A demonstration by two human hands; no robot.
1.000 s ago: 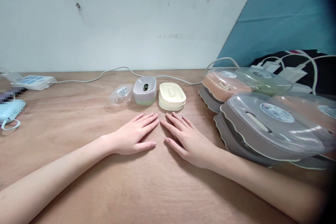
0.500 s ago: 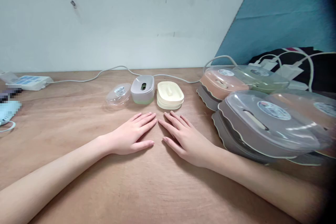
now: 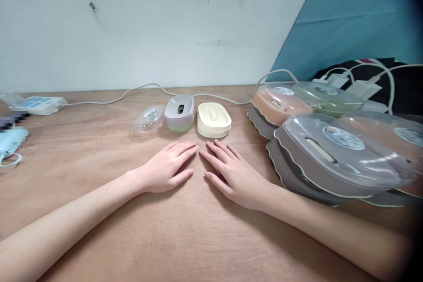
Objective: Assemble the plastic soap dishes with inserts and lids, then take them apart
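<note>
In the head view, the left hand (image 3: 167,166) is lying palm down on the wooden table (image 3: 185,238), its fingers stretching forward and staggering slightly, its thumb standing apart from them. The right hand (image 3: 236,178) is also resting palm down, its fingers spreading a little and its thumb pointing inward. Neither hand is gripping anything, and the fingertips of the two hands are nearly meeting, with a narrow gap between them.

Just beyond the fingers, three things are sitting in a row on the table. A clear round-cornered case (image 3: 150,121) with a label is standing at the left end. A lilac box (image 3: 179,112) with a slot in its top and a green lower part is occupying the middle. A cream container (image 3: 214,119) is sitting at the right end, just ahead of the right hand.

Behind the row, a pale cable (image 3: 135,89) is running along the table near the wall (image 3: 165,22). At the right, packaged containers (image 3: 325,154) in grey, orange and green are piling up beside white plugs (image 3: 365,89). At the far left, a pale blue object (image 3: 13,141) is lying near a white box (image 3: 41,105).
</note>
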